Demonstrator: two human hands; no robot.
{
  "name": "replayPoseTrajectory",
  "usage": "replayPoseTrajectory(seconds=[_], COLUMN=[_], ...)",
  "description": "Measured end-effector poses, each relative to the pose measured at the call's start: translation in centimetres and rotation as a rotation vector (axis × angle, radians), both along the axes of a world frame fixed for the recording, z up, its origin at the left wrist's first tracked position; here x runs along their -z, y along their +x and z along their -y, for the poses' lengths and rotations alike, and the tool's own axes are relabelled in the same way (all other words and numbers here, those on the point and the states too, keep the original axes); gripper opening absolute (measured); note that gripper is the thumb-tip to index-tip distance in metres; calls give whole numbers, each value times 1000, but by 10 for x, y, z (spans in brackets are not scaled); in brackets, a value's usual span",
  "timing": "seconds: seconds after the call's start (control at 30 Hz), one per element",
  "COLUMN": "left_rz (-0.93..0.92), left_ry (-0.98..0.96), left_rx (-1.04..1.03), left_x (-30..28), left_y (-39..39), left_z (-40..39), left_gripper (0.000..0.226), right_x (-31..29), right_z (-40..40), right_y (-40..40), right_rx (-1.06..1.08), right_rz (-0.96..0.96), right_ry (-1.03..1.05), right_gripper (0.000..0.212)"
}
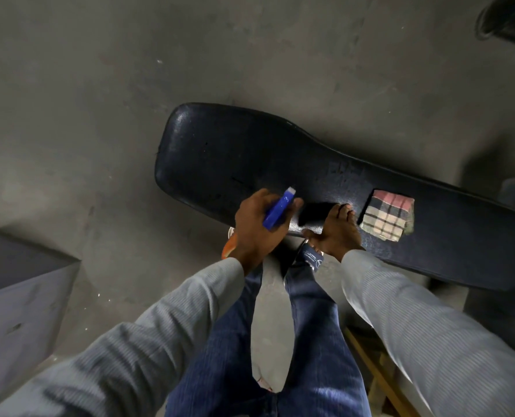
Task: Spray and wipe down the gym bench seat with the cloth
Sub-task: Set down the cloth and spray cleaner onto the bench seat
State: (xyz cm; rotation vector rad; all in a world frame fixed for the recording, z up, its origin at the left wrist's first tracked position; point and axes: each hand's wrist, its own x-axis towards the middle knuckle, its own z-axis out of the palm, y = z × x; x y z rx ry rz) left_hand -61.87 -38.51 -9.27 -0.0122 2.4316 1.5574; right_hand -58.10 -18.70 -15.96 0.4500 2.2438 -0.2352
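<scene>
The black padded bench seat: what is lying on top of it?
A folded checked cloth and the right hand rest on the seat; the pad beneath them is hidden.

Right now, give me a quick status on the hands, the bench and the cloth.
Left hand gripping blue spray bottle, over bench edge. Right hand flat on bench, empty. Cloth folded on seat, beside right hand, untouched. Nothing in the way.

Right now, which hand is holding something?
The left hand: it grips the blue spray bottle. The right hand rests empty on the bench, beside the cloth.
</scene>
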Motion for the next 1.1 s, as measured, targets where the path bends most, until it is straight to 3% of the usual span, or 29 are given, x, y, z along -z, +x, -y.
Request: replayPoseTrajectory(seconds=[0.07, 0.2, 0.33, 0.57, 0.67, 0.93, 1.1], left_rz=[-5, 186, 252, 272, 275, 346, 339], left_ry=[-175, -392, -502, -516, -527, -567, -492], left_rx=[66, 98, 98, 172, 46, -252, -360], left_x=[4, 21, 26, 32, 31, 32, 27], left_y=[0, -9, -15, -1, 8, 25, 18], left_z=[12, 35, 47, 69, 79, 111, 116], left_gripper=[43, 63, 57, 39, 33, 42, 46], right_x=[1, 3, 3, 3, 2, 8, 5], right_z=[3, 4, 4, 9, 11, 7, 11], right_y=[-1, -3, -6, -16, -18, -16, -15], right_rx=[-3, -15, -9, 15, 37, 33, 57], right_rz=[12, 44, 56, 128, 140, 149, 131], right_ry=[17, 29, 29, 36, 29, 36, 46], right_gripper=[128, 131, 132, 143, 143, 148, 149])
